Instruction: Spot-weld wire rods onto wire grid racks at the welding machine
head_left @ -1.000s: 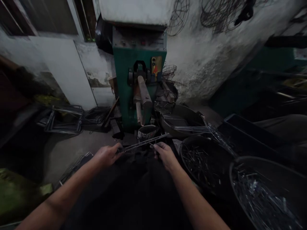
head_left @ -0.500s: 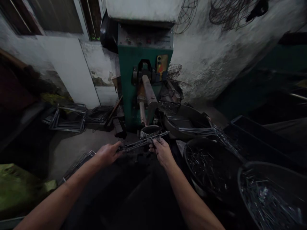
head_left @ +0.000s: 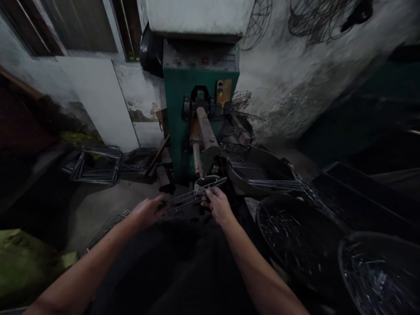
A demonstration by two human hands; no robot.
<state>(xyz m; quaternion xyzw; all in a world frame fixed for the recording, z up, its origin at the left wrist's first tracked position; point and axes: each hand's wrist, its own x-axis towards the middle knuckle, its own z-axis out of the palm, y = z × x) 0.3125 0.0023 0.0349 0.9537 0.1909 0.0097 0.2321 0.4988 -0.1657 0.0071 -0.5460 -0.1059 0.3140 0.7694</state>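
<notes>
A thin metal wire frame (head_left: 185, 199) spans the space between my two hands, tilted with its right end higher. My left hand (head_left: 149, 212) is closed round its left end, the fingertips partly lost in shadow. Thumb and fingers of my right hand (head_left: 216, 203) pinch the frame near its right end; whether a small piece is also in that pinch, I cannot tell. Just beyond stands a green machine (head_left: 179, 153), apparently a spot welder, its upper arm (head_left: 207, 129) and lower arm (head_left: 197, 159) pointing toward me. The frame lies just in front of the arm tips.
Bins of short metal pieces, one nearer (head_left: 380, 280) and one farther (head_left: 288, 240), stand at right. Behind them a basin (head_left: 236, 186) holds long wire rods (head_left: 275, 184). Square wire frames (head_left: 96, 166) are stacked on the floor at left, near a yellow-green sack (head_left: 24, 267).
The wire frame has turned so more of its flat side shows, and its right end has shifted slightly left. Both hands keep their hold. The whole view has moved a little.
</notes>
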